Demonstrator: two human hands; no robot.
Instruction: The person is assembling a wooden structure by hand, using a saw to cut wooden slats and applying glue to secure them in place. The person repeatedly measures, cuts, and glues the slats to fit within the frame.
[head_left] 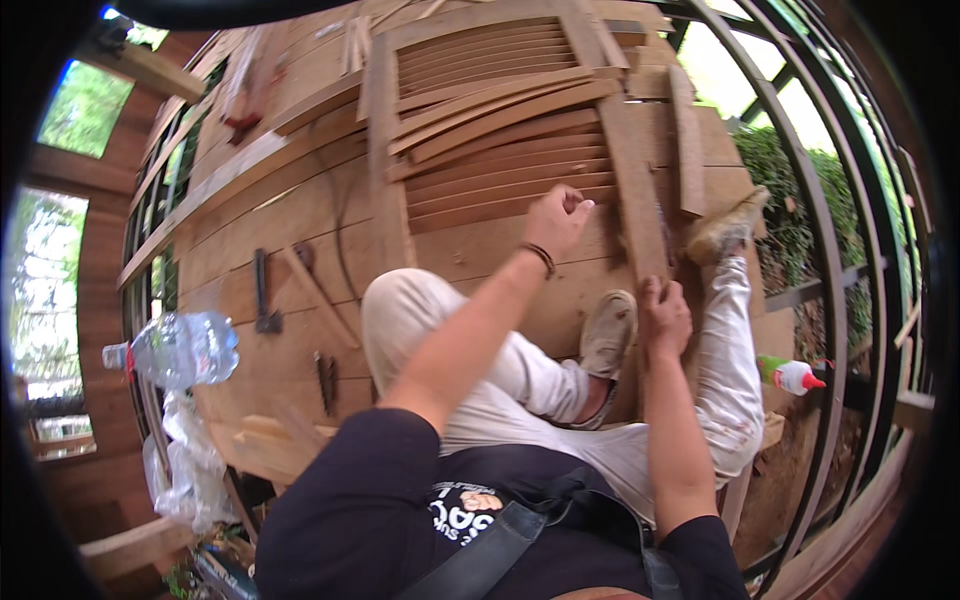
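A wooden louvered shutter lies on the plank floor before me, with rows of brown slats between its side rails. Two loose curved strips rest across its middle. My left hand hovers over the lower slats, fingers curled closed; whatever it may hold is hidden. A dark band circles that wrist. Beside my shoe, my right hand grips the near end of the shutter's right side rail, fingers wrapped over it. The rail runs between my spread legs.
A hammer-like tool, a wooden stick and pliers-like tool lie to the left. A large clear bottle stands out at far left, above plastic bags. At right are a glue bottle and metal railing.
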